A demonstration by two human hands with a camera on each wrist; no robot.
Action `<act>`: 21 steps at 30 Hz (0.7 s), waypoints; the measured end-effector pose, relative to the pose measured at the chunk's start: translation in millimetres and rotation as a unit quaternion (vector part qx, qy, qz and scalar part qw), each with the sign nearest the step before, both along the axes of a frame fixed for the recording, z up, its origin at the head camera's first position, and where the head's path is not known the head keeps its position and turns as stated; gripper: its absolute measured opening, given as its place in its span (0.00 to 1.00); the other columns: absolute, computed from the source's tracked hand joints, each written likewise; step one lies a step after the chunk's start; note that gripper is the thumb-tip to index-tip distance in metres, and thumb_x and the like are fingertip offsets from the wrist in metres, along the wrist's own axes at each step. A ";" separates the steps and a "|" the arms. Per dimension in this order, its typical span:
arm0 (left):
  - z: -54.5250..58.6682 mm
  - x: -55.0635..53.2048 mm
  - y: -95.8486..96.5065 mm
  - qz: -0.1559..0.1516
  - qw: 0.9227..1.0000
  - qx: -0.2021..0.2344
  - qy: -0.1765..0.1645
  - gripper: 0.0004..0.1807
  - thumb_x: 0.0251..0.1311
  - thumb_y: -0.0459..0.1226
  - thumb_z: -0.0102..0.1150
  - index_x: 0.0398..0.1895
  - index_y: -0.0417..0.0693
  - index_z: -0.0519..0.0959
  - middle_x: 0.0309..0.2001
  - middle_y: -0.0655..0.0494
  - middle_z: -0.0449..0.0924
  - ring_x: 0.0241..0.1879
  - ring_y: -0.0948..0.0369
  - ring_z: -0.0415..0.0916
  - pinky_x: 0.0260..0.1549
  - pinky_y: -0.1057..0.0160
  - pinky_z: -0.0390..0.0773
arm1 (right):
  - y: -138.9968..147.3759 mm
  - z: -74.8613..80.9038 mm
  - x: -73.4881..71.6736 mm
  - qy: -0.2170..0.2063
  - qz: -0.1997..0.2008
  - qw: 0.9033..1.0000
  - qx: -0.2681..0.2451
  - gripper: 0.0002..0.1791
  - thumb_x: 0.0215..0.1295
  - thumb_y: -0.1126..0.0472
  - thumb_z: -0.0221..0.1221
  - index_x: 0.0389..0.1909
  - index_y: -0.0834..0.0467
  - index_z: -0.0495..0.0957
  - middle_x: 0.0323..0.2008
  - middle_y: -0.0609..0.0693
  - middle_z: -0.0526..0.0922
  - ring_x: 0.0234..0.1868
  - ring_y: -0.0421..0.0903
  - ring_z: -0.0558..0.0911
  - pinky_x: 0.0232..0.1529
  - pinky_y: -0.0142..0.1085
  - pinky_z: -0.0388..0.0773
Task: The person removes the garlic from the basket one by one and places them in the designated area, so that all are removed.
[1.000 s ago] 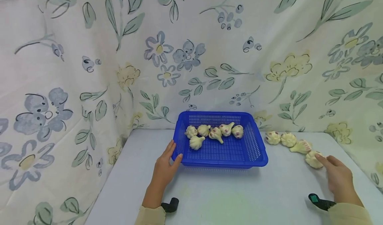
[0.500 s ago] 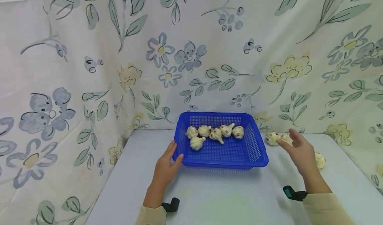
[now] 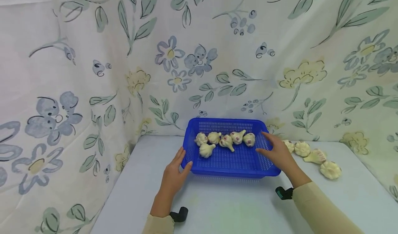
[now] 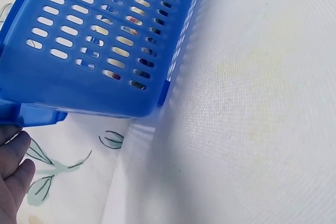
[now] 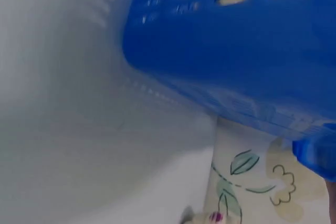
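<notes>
A blue slotted plastic basket (image 3: pixel 230 172) stands on the white table with several garlic bulbs (image 3: pixel 206 150) inside, mostly toward its back. Against its left rim rests my left hand (image 3: pixel 172 175), thumb by the front left corner. The left wrist view has that hand's fingers (image 4: pixel 17 169) beside the basket's corner (image 4: pixel 79 90). My right hand (image 3: pixel 281 155) is spread at the right rim, thumb over the basket's inside, holding no garlic. Whether it touches the rim I cannot tell. The right wrist view is mostly filled by the basket wall (image 5: pixel 220 45).
Several more garlic bulbs (image 3: pixel 330 170) lie in a slanting row on the table right of the basket, the farthest partly hidden by my right hand. A flower-printed cloth (image 3: pixel 230 50) hangs behind the table (image 3: pixel 224 206) and at its sides.
My right hand has left the nearest bulb of the row and moved left, over the other bulbs, to the basket's right rim. My left hand stays at the left rim.
</notes>
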State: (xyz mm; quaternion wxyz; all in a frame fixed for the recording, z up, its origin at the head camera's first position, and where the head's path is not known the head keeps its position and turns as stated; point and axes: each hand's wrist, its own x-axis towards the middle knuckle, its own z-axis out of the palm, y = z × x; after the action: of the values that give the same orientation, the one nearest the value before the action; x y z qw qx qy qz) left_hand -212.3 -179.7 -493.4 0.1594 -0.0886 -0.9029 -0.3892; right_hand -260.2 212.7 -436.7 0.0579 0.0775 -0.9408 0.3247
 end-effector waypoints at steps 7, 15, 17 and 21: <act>1.0 0.5 0.9 0.005 1.000 0.007 0.000 0.34 0.67 0.50 0.58 0.72 0.45 0.66 0.75 0.60 0.58 0.72 0.56 0.60 0.67 0.49 0.66 | 0.7 -4.4 -27.2 0.007 0.036 0.997 0.064 0.41 0.62 0.58 0.66 0.73 0.62 0.60 0.71 0.68 0.62 0.70 0.70 0.61 0.66 0.66 0.61; 0.7 0.8 0.5 0.007 1.000 0.009 -0.017 0.35 0.66 0.50 0.59 0.73 0.48 0.65 0.76 0.62 0.56 0.73 0.57 0.59 0.68 0.50 0.65 | -7.1 -8.2 -54.8 0.036 0.099 0.981 0.163 0.35 0.59 0.66 0.67 0.68 0.65 0.67 0.66 0.66 0.70 0.66 0.67 0.70 0.64 0.61 0.68; 0.3 1.3 0.9 0.006 1.000 0.008 -0.017 0.35 0.66 0.51 0.59 0.73 0.48 0.65 0.76 0.62 0.56 0.73 0.57 0.59 0.68 0.50 0.65 | -9.9 -9.9 -59.7 0.034 0.106 0.977 0.183 0.34 0.59 0.67 0.66 0.68 0.64 0.68 0.66 0.65 0.70 0.66 0.66 0.70 0.64 0.61 0.69; 0.6 1.8 1.4 0.009 1.000 0.006 -0.014 0.35 0.66 0.53 0.58 0.72 0.48 0.66 0.75 0.62 0.57 0.73 0.57 0.59 0.67 0.50 0.66 | -15.8 -12.5 -67.8 0.037 0.123 0.963 0.237 0.31 0.59 0.69 0.66 0.65 0.62 0.72 0.64 0.62 0.74 0.65 0.64 0.72 0.63 0.58 0.71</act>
State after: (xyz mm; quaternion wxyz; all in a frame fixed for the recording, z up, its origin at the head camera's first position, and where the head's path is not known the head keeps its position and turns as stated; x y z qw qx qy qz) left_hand -210.5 -178.4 -492.8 0.1513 -0.0740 -0.9034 -0.3943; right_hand -328.1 196.8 -449.1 0.0319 0.2158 -0.9714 0.0940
